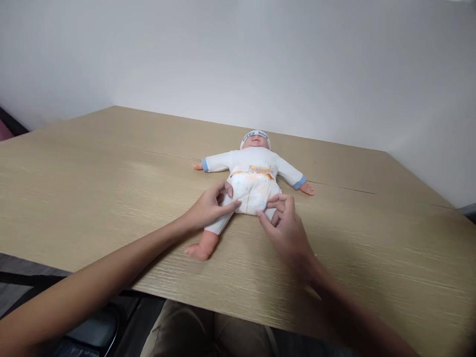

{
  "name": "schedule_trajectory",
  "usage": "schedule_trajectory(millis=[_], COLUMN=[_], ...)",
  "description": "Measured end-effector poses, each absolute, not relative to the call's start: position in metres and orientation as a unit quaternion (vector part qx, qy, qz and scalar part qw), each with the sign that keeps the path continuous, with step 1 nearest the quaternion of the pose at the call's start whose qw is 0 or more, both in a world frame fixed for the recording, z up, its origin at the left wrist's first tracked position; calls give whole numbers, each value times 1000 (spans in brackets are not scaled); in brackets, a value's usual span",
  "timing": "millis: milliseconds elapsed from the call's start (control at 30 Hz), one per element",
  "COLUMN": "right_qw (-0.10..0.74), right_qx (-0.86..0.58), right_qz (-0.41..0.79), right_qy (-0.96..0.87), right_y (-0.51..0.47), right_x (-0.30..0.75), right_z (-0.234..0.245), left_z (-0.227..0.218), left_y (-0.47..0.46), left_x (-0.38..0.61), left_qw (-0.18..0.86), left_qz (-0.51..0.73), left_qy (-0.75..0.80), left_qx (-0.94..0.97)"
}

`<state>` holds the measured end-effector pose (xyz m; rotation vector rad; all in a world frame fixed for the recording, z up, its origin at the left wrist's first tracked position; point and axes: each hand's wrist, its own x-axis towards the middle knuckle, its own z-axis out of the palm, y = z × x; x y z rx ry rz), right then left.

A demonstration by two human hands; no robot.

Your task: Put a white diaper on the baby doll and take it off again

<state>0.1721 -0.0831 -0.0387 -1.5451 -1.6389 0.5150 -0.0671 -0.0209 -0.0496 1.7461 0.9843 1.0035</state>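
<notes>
A baby doll (pixel 256 157) in white clothes with blue cuffs lies on its back, its head towards the wall. Around its hips is a white diaper (pixel 250 191) with an orange printed band at the waist. My left hand (pixel 212 204) grips the diaper's edge by the leg on the left, thumb stretched over the front and fingers curled. On the other side, my right hand (pixel 283 218) pinches the diaper's edge between thumb and fingers. The doll's bare foot (pixel 204 246) sticks out below my left wrist, while my right hand hides the other lower leg.
The doll lies on a wide wood-grain table (pixel 111 183) with thin seams across its top. A pale wall (pixel 238 59) stands behind it. My legs (pixel 208 329) are under the near edge, with a dark bag-like object (pixel 100 327) beside them.
</notes>
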Motion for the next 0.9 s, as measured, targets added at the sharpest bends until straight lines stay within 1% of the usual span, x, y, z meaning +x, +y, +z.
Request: schedule_trajectory(millis=[67, 133, 267, 367, 500, 600, 667, 767, 900], right_qw=[419, 415, 399, 378, 340, 333, 337, 331, 308], right_qx=[-613, -622, -627, -625, -608, -594, -604, -625, -628], right_qz=[199, 194, 194, 186, 168, 159, 182, 246, 293], right_qy=[-640, -635, -640, -657, -698, -715, -699, -663, -652], right_y=[-82, -82, -84, -84, -81, -79, -79, -79, -77], right_x=[176, 179, 182, 182, 180, 178, 178, 182, 189], right_z=[-36, -32, -26, -23, -22, -23, -23, -21, -16], left_z=[-53, -55, -54, -50, -42, -38, -38, -41, -46], left_y=[-20, -19, -23, -25, -26, -25, -24, -23, -19], left_x=[-66, -65, -63, -63, -65, -65, -66, -68, -69], left_qw=[489, 525, 551, 558, 560, 581, 615, 651, 650], left_qz=[428, 445, 449, 427, 360, 336, 345, 352, 364], left_qy=[394, 404, 442, 437, 434, 435, 416, 397, 385], left_qx=[650, 602, 548, 562, 607, 600, 574, 543, 545])
